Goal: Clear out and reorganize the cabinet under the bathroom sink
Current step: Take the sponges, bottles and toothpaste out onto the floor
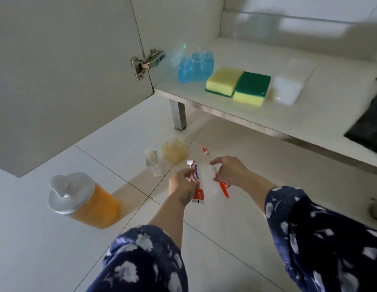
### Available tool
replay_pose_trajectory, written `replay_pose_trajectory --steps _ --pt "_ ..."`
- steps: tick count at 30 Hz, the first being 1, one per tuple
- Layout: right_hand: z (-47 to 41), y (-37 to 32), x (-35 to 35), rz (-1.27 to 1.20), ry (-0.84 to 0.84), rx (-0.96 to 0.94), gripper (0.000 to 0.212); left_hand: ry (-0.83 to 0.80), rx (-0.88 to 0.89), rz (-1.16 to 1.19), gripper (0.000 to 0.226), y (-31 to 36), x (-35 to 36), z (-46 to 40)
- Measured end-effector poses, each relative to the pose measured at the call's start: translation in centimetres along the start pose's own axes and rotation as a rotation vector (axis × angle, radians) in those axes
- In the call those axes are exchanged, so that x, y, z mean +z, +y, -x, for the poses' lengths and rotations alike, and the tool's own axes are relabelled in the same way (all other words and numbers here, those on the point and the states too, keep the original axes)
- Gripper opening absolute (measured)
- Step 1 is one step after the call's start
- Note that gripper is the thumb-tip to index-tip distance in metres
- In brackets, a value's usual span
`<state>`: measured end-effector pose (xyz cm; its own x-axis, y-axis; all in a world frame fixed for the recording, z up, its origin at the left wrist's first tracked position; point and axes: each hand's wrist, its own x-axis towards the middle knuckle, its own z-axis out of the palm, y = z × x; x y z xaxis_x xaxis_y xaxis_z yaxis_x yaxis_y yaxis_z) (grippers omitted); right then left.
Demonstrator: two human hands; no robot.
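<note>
Two hands work low over the tiled floor point(57, 260), each with something in it. The left hand point(181, 184) has its fingers curled round a toothpaste tube point(197, 182), cap pointing away beyond the fingertips. The right hand point(229, 171) pinches an orange-handled toothbrush point(224, 189), whose handle juts back below the fingers; the head end is too blurred to read.

Just beyond the fingertips stand a pale yellow pouch point(175, 152), a clear small bottle point(153, 163) and a second, pink toothbrush point(205, 151). Further off, the cabinet shelf point(267, 116) holds a blue refill pouch point(196, 67), two yellow-and-green sponges point(238, 85) and a white tub point(288, 89). Left of the left hand stands an orange soap dispenser point(82, 203).

The tube is soft and will squash: a light grip near its stiff crimped end seems wise. The slim, hard toothbrush is best carried bristles clear of the floor, and both placed together in the free shelf space.
</note>
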<state>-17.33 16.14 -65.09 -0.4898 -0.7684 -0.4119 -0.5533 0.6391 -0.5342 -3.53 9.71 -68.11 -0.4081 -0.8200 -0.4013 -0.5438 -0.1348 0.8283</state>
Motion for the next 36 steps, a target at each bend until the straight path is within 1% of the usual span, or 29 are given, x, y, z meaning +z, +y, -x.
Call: replay_pose_trajectory --steps 2,6,9,12,16,18,23,26,29,33,36 --pt "-0.9 1.0 0.6 -0.006 0.010 0.027 0.060 -0.015 -0.008 0.000 0.052 -0.3 1.4 -0.5" --pt "-2.3 2.7 1.1 0.090 0.015 0.041 0.062 -0.038 -0.010 -0.013 0.053 0.2 3.1 -3.0" --pt "-3.2 3.8 1.7 0.057 -0.017 0.079 0.061 -0.030 -0.022 -0.022 0.053 0.1 3.7 -4.9" --pt "-3.8 4.3 2.4 0.043 -0.029 0.071 0.062 -0.017 -0.057 -0.049 0.051 -0.7 4.1 -6.1" --pt "-4.1 4.6 2.8 0.039 -0.039 0.077 0.059 -0.024 -0.089 -0.065 0.049 -1.5 4.1 -6.3" --pt "-3.9 4.5 2.8 0.053 -0.045 0.095 0.058 -0.028 -0.076 -0.078 0.047 -1.3 3.8 -6.1" --pt "-2.8 3.2 2.4 0.053 -0.027 0.099 0.059 -0.006 0.039 -0.168 0.038 0.3 2.5 -4.7" --pt "-1.7 1.5 0.8 0.030 0.007 0.055 0.055 0.010 0.122 -0.149 0.036 2.2 1.2 -4.0" --pt "-0.8 -0.6 -2.1 0.018 0.017 -0.023 0.050 0.050 0.206 -0.182 0.033 4.9 -0.2 -3.8" --pt "-0.1 -3.7 -7.5 -0.057 0.049 -0.127 0.046 0.154 0.336 -0.187 0.025 10.0 -2.5 -4.2" --pt "-0.3 -6.7 -11.9 -0.093 0.130 -0.154 0.033 0.227 0.397 -0.216 0.026 14.3 -4.4 -4.7"
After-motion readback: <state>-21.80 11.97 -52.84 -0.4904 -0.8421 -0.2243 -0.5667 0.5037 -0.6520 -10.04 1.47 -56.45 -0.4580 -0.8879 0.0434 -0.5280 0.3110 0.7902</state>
